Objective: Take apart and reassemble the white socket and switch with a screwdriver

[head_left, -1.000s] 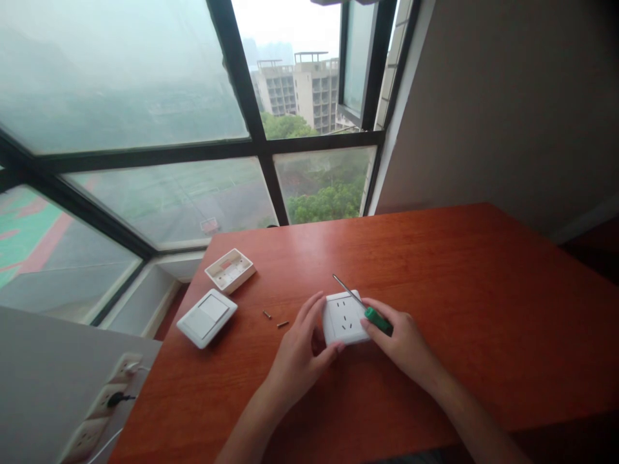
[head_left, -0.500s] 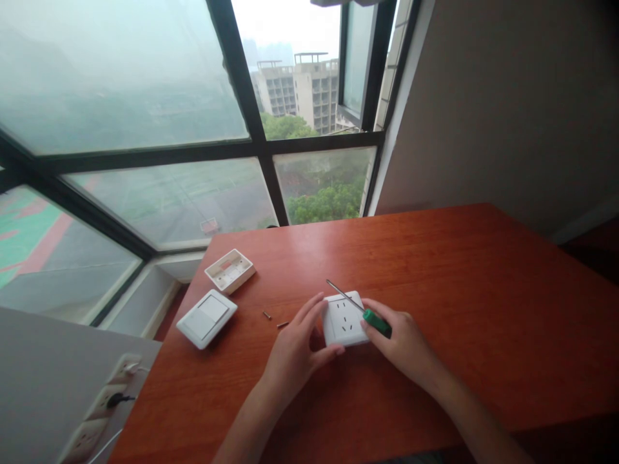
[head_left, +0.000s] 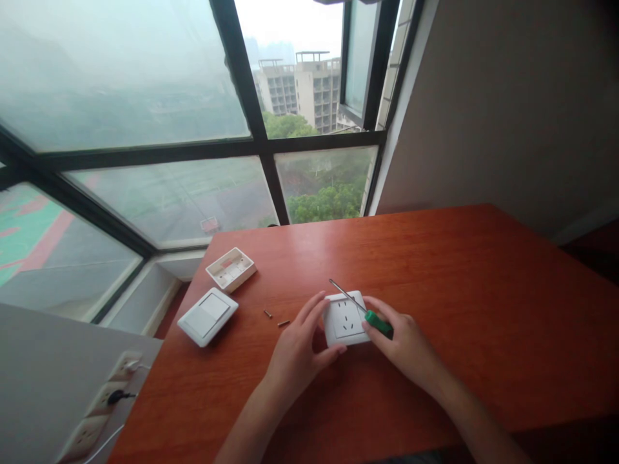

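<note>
A white wall socket [head_left: 342, 328] with several slots lies face up near the middle of the table. My left hand [head_left: 300, 335] grips its left side, thumb at the near edge and fingers at the far left corner. In my right hand [head_left: 401, 332] is a screwdriver [head_left: 378, 323] with a green handle, its metal shaft slanting over the socket toward the far left. The fingers of that hand also touch the socket's right edge. Two small screws, one screw [head_left: 267, 314] and another screw [head_left: 284, 323], lie left of the socket.
A white wall switch [head_left: 207, 317] and an open cream mounting box [head_left: 231, 269] lie on the left of the reddish wooden table [head_left: 464, 290]. Wall outlets [head_left: 107, 398] with plugs and cords are beyond its left edge. Windows [head_left: 169, 193] stand behind it.
Almost nothing differs. The whole view has shifted slightly, and both hands keep their places on the socket, with the screwdriver held at about the same slant.
</note>
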